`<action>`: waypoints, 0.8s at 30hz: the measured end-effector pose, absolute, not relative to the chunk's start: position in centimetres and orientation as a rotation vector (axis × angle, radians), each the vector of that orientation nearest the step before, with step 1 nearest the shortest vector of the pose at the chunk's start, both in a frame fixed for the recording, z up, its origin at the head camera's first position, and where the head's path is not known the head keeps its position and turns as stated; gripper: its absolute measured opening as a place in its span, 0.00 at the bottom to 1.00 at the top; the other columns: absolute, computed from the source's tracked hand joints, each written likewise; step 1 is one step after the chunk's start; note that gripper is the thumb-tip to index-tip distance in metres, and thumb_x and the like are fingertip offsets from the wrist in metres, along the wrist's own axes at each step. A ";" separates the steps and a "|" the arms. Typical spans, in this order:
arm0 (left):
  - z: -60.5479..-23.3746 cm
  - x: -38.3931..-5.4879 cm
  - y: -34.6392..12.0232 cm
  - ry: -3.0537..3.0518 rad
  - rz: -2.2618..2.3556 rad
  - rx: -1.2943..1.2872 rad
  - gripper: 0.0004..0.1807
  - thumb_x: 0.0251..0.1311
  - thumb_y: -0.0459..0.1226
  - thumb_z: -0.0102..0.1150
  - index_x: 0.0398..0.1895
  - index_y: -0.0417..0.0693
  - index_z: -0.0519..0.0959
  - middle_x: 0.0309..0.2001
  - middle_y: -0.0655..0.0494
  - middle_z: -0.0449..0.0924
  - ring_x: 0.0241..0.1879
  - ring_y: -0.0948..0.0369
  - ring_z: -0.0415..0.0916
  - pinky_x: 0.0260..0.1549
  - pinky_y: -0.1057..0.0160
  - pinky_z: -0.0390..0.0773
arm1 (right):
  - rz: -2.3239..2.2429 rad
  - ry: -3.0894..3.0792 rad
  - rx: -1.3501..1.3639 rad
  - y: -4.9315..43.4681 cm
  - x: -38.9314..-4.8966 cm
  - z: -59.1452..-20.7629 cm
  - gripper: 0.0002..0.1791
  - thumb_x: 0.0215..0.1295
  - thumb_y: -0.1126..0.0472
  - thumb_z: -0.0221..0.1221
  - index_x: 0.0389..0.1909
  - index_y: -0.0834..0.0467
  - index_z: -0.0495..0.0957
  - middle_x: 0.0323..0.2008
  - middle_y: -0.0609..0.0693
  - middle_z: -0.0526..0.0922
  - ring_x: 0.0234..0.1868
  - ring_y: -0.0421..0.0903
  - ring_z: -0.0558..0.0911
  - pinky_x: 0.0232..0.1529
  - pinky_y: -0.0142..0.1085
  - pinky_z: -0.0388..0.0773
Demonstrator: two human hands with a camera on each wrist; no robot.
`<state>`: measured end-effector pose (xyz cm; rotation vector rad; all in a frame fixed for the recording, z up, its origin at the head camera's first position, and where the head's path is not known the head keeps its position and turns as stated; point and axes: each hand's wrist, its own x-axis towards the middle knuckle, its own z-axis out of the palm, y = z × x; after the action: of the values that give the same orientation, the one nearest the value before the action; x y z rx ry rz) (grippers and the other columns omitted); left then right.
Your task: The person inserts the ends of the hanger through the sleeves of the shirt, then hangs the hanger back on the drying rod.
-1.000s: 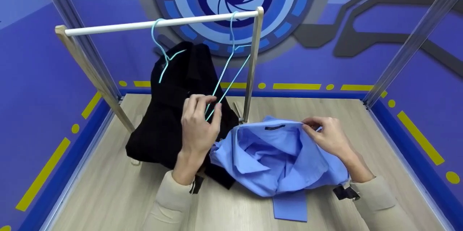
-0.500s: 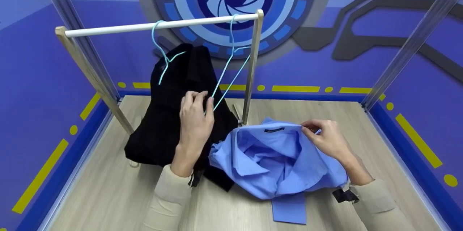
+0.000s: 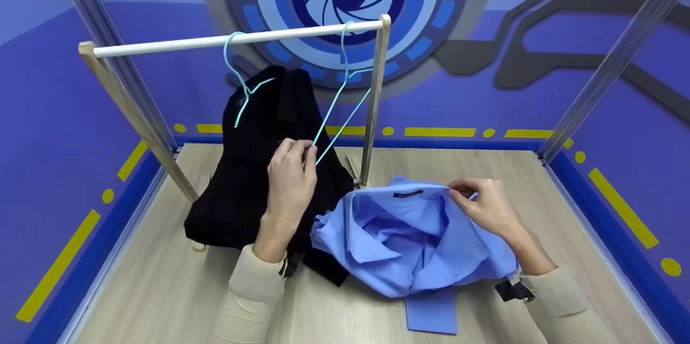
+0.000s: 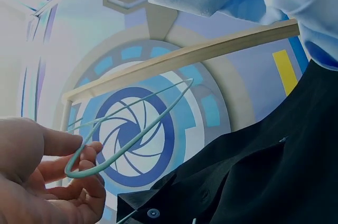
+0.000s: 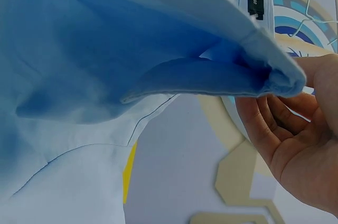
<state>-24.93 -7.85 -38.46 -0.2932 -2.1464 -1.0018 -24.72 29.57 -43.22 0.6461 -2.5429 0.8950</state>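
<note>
A light blue shirt lies bunched on the table, its neck opening facing up and a dark label inside. My right hand pinches the top edge of that opening; the right wrist view shows the folded cloth between thumb and fingers. The mint-green hanger hangs bare on the rack near its right post. At its lower end my left hand has thumb and curled fingers around the wire, also seen in the left wrist view, where the hanger's rounded corner lies against the fingers.
A black garment hangs on a second mint-green hanger, behind and left of my left hand. The rack has a white rail and wooden posts. Blue patterned walls enclose the wooden tabletop.
My left hand has moved slightly left, and its thumb and fingers have closed on the hanger's lower end. My right hand keeps its grip on the shirt, nearly still.
</note>
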 end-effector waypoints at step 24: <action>-38.3 -25.2 -8.9 -2.038 -1.506 -0.242 0.05 0.67 0.29 0.65 0.40 0.36 0.87 0.37 0.50 0.85 0.32 0.58 0.77 0.32 0.69 0.72 | 0.890 -2.540 0.652 29.7 -24.6 -43.3 0.04 0.66 0.71 0.66 0.38 0.62 0.88 0.31 0.48 0.87 0.31 0.43 0.84 0.32 0.35 0.81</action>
<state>-25.18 -8.85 -38.34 -0.2421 -2.0381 -1.5059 -24.62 29.71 -43.34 0.6524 -2.5397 0.8895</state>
